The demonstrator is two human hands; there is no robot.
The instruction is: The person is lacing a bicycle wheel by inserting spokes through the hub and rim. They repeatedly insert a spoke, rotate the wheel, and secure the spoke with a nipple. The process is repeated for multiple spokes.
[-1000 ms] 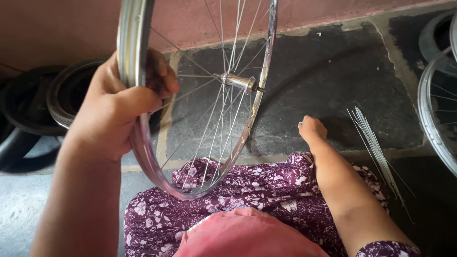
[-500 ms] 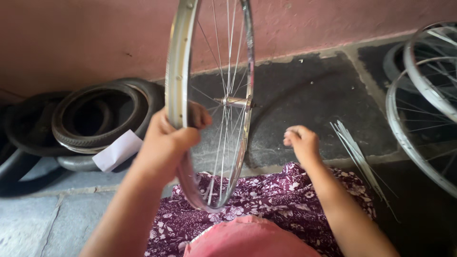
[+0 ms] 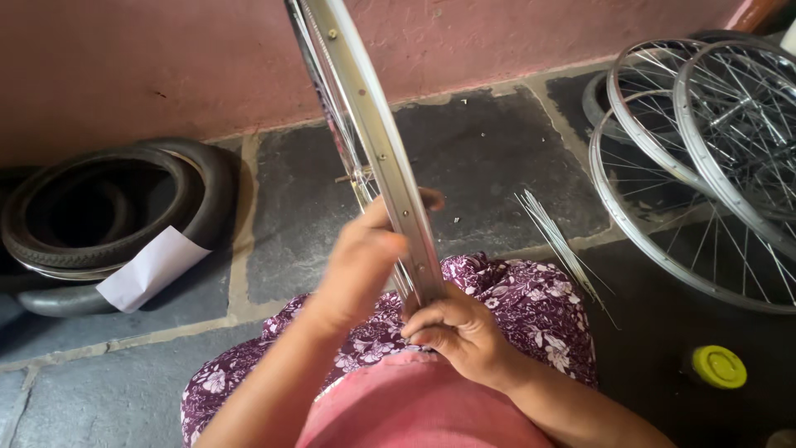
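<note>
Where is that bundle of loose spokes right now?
In the head view, the loose spokes lie on the stone floor to the person's right, just beyond the floral lap, between the held rim and the leaning wheels.

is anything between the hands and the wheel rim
Nothing visible. The left hand grips the wheel rim directly, and the right hand holds its lower end against the lap.
</note>
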